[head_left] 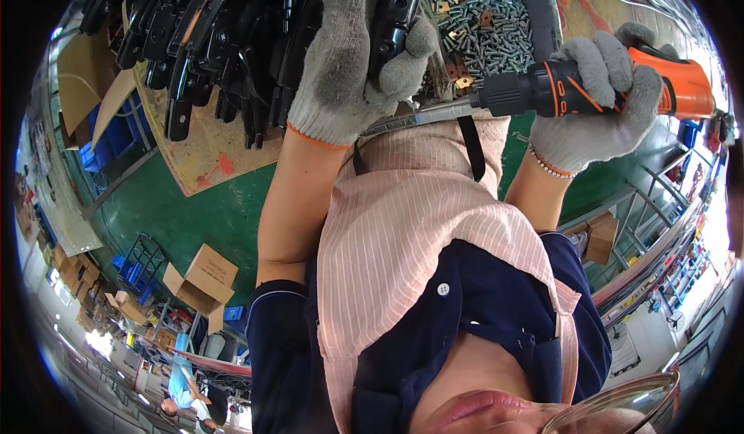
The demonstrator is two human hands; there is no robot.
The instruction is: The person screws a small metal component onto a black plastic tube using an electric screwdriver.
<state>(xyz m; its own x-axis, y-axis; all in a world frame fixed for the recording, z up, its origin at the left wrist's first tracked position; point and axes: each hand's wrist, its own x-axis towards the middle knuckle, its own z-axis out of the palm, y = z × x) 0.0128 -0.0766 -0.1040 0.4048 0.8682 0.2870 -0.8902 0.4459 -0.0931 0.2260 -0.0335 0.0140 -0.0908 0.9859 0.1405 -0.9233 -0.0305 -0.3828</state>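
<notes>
While the left hand (349,54) in its grey knit glove is wrapped shut around a black metal part (395,12), thumb pressed on the part's right side, the right hand (597,101) is closed tight round the orange-and-black power screwdriver (597,85); its long bit (442,111) points left and ends just under the left palm, exact contact point hidden by the glove; the part sits up over the worktop (201,147), between the heap of black parts (217,31) on the left and the tray of silvery screws (480,15) on the right; judgement: a driving step is in hand, so keep the bit in line with the screw axis, no tilt, or the head may cam out; left grip should stay firm with fingers clear of the bit tip, since the glove fabric could catch; press straight along the tool, wrist locked, and steady the part against the palm rather than the fingertips; whether a screw is already seated cannot be told; apron (411,225) hangs close below the tool, keep its strap off the chuck.
</notes>
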